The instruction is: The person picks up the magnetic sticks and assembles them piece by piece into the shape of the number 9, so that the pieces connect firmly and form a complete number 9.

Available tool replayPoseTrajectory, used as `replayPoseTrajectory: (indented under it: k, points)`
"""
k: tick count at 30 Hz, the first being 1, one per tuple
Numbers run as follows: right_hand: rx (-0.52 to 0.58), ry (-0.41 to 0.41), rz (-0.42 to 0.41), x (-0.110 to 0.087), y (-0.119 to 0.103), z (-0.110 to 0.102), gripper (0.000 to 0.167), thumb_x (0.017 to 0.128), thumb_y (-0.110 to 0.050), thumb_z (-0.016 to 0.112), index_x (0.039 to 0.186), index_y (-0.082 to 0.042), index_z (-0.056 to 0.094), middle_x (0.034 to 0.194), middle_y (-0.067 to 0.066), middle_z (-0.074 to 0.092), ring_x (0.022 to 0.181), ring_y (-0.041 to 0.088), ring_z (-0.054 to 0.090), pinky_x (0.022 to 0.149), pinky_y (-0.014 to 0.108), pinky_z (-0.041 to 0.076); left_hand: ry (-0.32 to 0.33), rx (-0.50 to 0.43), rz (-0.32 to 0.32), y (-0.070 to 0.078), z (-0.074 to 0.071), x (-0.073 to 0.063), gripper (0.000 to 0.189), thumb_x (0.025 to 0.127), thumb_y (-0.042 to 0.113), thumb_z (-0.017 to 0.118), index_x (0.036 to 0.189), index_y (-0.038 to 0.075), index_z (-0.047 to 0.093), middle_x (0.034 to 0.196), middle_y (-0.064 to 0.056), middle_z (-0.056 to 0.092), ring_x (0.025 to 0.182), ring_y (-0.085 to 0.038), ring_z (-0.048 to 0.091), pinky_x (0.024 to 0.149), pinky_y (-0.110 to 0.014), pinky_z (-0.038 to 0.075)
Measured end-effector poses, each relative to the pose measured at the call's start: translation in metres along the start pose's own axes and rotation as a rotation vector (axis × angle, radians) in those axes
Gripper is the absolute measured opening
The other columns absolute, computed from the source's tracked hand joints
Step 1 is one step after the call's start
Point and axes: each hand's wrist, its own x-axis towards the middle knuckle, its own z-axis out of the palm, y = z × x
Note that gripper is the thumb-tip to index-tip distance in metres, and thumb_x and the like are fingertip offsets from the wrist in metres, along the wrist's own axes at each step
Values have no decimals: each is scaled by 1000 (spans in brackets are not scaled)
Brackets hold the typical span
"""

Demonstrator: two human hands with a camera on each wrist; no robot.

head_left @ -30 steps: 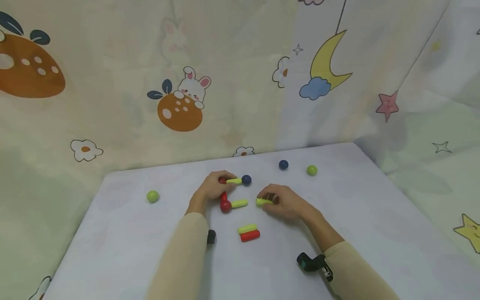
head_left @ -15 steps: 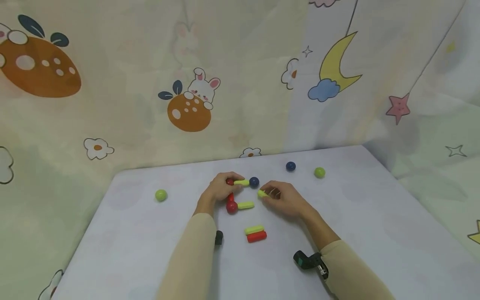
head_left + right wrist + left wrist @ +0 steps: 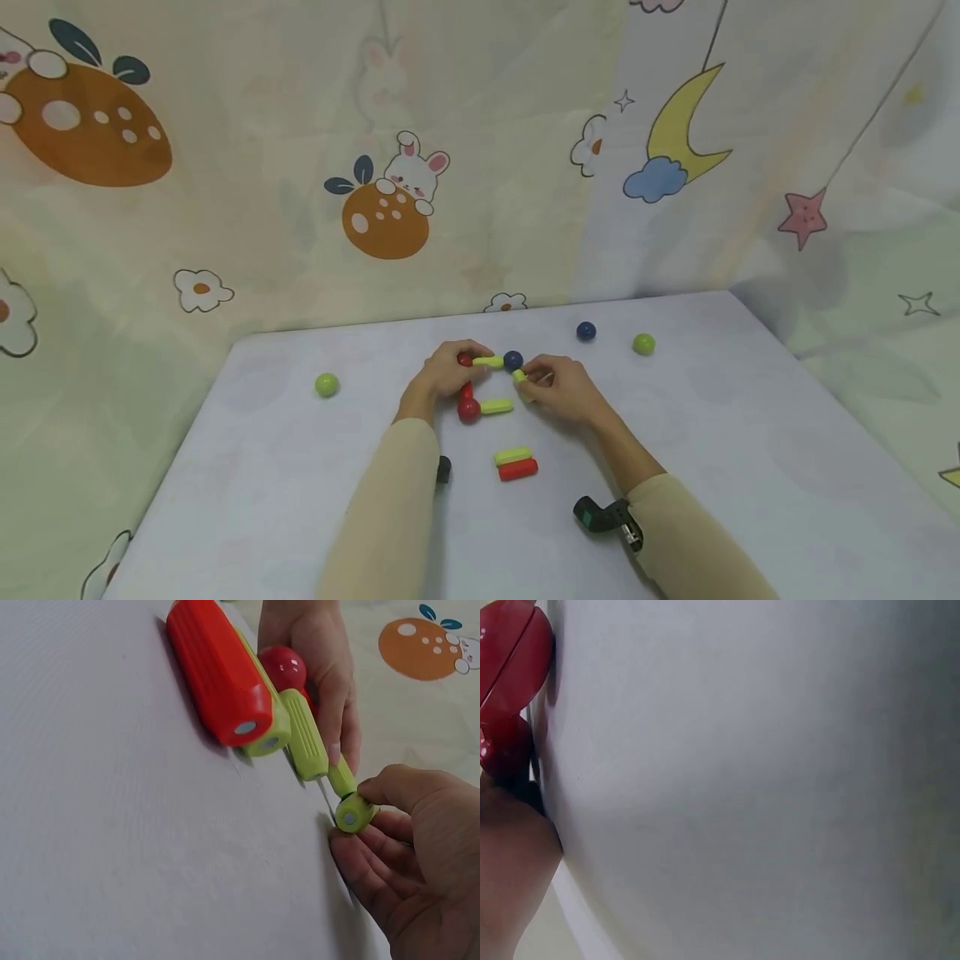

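Note:
My left hand [image 3: 444,372] holds the far red ball [image 3: 465,360] of a joined magnetic ball-and-rod frame. From that ball a yellow-green rod [image 3: 490,362] runs right to a blue ball [image 3: 513,360]. A red rod [image 3: 467,390] leads toward me to a second red ball [image 3: 468,409], which bears another yellow-green rod [image 3: 497,407]. My right hand [image 3: 566,390] pinches a loose yellow-green rod [image 3: 519,377] between thumb and fingers, its far end right at the blue ball. The right wrist view shows a silvery disc on this rod's [image 3: 351,816] near end.
A yellow-green rod [image 3: 513,456] and a red rod [image 3: 518,470] lie side by side nearer me on the white table [image 3: 262,500]. One green ball [image 3: 326,384] rests at left; a blue ball [image 3: 586,332] and another green ball [image 3: 643,344] sit at back right.
My right hand has carried its rod away from me to the blue ball, turning it from crosswise to nearly lengthwise. My left hand keeps its hold on the frame. The head view has shifted slightly.

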Motion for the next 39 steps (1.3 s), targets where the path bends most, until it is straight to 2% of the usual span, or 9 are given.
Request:
replayPoseTrajectory:
  k: [8, 15, 23, 29, 33, 39]
  points:
    - [60, 7, 101, 4, -5, 6, 30, 93, -26, 72, 115, -7, 72, 99, 4, 74, 77, 13, 69, 72, 29, 56, -4, -24, -4, 0, 0, -1, 25, 95, 27, 73, 119, 30, 74, 127, 0, 66, 125, -26, 53, 112, -53, 40]
    - [64, 22, 167, 5, -8, 9, 31, 93, -28, 71, 116, -7, 71, 99, 5, 74, 75, 12, 70, 73, 29, 56, -7, -32, -11, 0, -1, 0, 24, 95, 28, 72, 119, 30, 74, 126, 0, 66, 125, -27, 53, 113, -54, 39]
    - [65, 39, 170, 5, -12, 9, 30, 95, -27, 70, 115, -5, 71, 94, 5, 76, 71, 12, 69, 69, 28, 55, -7, -49, -24, -2, -1, 1, 25, 95, 28, 73, 120, 30, 73, 126, 1, 65, 124, -25, 52, 112, -52, 41]
    - [37, 68, 201, 5, -12, 11, 30, 94, -32, 72, 111, -8, 72, 83, 1, 74, 67, 13, 67, 65, 28, 52, -3, -53, -19, 0, -1, -1, 25, 95, 29, 73, 120, 30, 73, 127, 0, 64, 125, -26, 51, 111, -52, 42]
    - [30, 83, 194, 6, -12, 12, 29, 94, -34, 72, 106, -8, 73, 75, -1, 71, 64, 14, 65, 64, 28, 49, 2, -57, -29, 1, -1, -1, 25, 95, 29, 73, 119, 30, 74, 127, -1, 64, 125, -27, 51, 110, -53, 43]
    - [29, 77, 196, 7, -12, 14, 28, 93, -35, 72, 102, -9, 74, 72, -1, 69, 63, 15, 63, 62, 28, 47, 14, -42, -38, 0, -1, -2, 24, 95, 29, 73, 119, 30, 74, 128, -1, 64, 126, -28, 51, 112, -54, 40]
